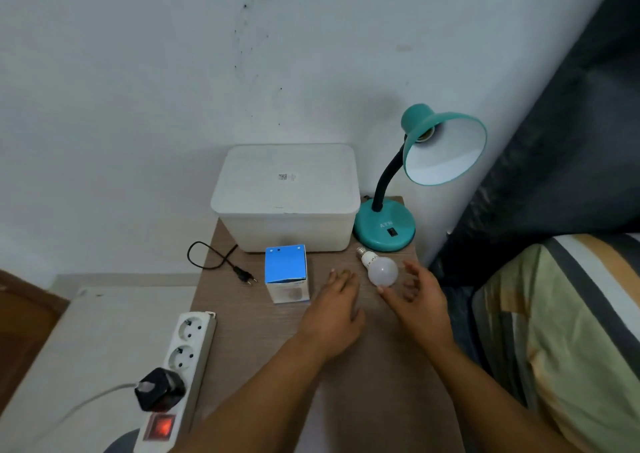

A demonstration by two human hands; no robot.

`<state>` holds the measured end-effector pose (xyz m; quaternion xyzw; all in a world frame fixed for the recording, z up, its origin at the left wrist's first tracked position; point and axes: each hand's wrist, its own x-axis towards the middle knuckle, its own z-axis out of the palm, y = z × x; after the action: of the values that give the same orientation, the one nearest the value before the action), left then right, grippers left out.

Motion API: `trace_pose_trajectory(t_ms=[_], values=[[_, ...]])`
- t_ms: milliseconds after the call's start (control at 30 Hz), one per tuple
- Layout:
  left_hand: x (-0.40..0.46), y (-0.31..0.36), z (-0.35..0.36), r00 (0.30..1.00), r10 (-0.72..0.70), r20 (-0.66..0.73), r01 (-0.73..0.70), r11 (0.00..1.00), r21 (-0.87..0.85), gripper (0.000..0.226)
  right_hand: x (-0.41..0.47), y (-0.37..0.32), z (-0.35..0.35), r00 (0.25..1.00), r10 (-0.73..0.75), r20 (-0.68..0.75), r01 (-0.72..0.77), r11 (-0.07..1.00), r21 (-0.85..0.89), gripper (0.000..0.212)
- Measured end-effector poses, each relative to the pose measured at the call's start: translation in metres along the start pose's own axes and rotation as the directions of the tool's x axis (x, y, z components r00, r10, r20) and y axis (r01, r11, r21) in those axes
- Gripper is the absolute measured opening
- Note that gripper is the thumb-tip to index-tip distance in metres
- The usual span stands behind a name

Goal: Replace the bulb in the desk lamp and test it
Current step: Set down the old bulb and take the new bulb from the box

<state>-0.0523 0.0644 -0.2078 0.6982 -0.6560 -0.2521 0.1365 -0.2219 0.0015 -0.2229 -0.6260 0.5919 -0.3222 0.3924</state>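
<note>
Head view | white bulb (380, 269) lies on wooden table (363, 366), before teal desk lamp (412, 189) with bare socket | right hand (417, 300) fingers spread, thumb tip at the bulb | left hand (334, 317) flat, empty | blue bulb box (286, 272) left of hands

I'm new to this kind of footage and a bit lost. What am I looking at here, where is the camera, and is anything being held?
This is one picture from a camera worn on a person's head, looking down at their own bare hands; there is no machine. On the small table stand a teal desk lamp with an empty socket, a white lidded box and a blue carton. A loose bulb lies by the lamp, whose plug is unplugged. The left hand rests flat; the right hand is open beside the bulb. Nothing is held.
</note>
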Motion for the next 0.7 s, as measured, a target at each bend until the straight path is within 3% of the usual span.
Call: trace_pose_trajectory(t_ms=[200,367,567,700], values=[[-0.043,0.001,-0.019,0.999,0.023,-0.032,-0.024,0.999,-0.027,0.066,-0.016,-0.025,-0.001,0.994,-0.106,-0.031,0.106,0.994,-0.018,0.056],[-0.085,-0.025,-0.028,0.979,-0.035,-0.199,0.012,0.993,-0.115,0.055,-0.028,-0.048,0.015,0.976,-0.191,0.103,0.189,0.982,0.024,0.044],[-0.11,-0.059,-0.037,0.861,-0.225,-0.455,0.06,0.936,-0.347,0.038,-0.021,-0.073,0.042,0.91,-0.312,0.273,0.327,0.945,-0.01,0.046],[-0.105,-0.071,-0.048,0.814,-0.42,-0.401,0.144,0.815,-0.561,0.044,-0.011,-0.091,0.061,0.86,-0.35,0.371,0.385,0.923,-0.022,0.05]])
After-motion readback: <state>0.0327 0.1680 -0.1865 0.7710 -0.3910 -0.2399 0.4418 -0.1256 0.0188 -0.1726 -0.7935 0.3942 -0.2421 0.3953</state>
